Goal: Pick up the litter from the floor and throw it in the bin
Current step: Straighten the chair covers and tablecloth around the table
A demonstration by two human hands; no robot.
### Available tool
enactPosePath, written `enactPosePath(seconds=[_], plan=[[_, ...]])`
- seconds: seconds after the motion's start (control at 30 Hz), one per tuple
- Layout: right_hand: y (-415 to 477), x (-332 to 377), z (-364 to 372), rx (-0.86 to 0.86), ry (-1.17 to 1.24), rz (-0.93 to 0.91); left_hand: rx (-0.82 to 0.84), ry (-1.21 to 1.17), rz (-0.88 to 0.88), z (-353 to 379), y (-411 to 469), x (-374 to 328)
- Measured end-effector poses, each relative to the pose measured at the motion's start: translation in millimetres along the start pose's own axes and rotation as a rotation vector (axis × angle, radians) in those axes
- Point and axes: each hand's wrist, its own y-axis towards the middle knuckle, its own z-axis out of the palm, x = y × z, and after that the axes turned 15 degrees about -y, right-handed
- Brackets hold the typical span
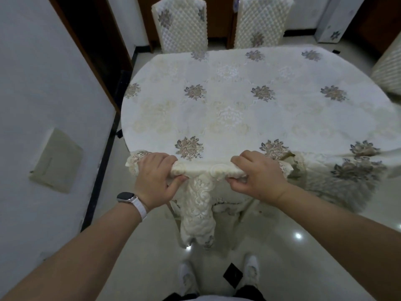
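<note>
left hand (155, 177): fingers (161, 159) grasping bunched tablecloth (227, 109) hem | right hand (257, 177): likewise | tablecloth soft, limp | floor (282, 246): no litter or bin visible, handling unjudgeable

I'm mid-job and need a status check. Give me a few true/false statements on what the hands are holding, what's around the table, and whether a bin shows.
1. The left hand and right hand both grip the bunched edge of the cream floral tablecloth. True.
2. A white-strapped smartwatch sits on the right wrist. False: it is on the left wrist.
3. Two quilted cream chairs stand at the table's far side. True.
4. A bin stands on the glossy pale floor by the white shoes. False: no bin or litter is in view.
</note>
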Motion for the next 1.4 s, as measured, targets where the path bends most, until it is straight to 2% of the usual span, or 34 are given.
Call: enactPosePath(seconds=[0.4, 0.73, 1.0, 1.23, 1.4], plan=[[-18, 35, 9, -0.125, 0.006, 0.042, 0.069, -0.043, 0.030, -13, -23, 17], [-42, 13, 26, 0.012, 0.030, -0.043, 0.112, -0.050, -0.002, 18, -56, 1], [-42, 28, 69, 0.145, 0.045, -0.047, 0.223, -0.069, -0.132, 34, -71, 36], [-20, 5, 87, 0.119, 0.026, -0.043, 0.198, -0.069, -0.128, 51, -44, 49], [-7, -12, 95, 0.162, 0.001, -0.079, 0.147, -0.043, -0.131, 62, -38, 45]])
